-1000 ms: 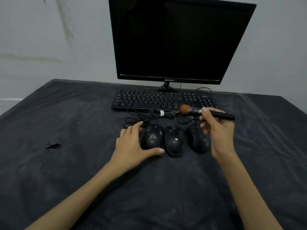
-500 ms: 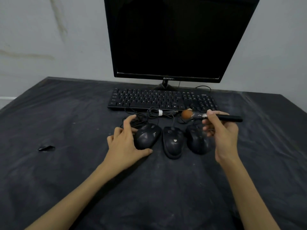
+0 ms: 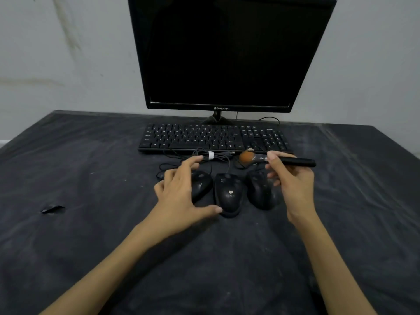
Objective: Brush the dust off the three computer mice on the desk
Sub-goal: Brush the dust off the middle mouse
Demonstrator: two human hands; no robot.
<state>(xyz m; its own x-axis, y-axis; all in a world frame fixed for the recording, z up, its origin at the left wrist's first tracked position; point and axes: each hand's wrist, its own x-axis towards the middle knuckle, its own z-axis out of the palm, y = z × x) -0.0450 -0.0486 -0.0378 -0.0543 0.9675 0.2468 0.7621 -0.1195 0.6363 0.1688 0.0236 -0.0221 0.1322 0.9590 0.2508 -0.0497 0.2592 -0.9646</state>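
Two bare forearms reach in from the near edge over the dark, dusty desk (image 3: 227,258). The left hand (image 3: 181,196) has slid right since a moment ago — fingers now spread and relaxed over the left mouse (image 3: 201,184), thumb tip touching the near end of the middle mouse (image 3: 229,194). The right mouse (image 3: 260,192) lies just beside it. Above, the right hand (image 3: 293,178) pinches the brush (image 3: 272,159), held level as before, bristles pointing left. Farther off sit coiled cables (image 3: 204,155), keyboard (image 3: 204,137) and dark monitor (image 3: 227,53).
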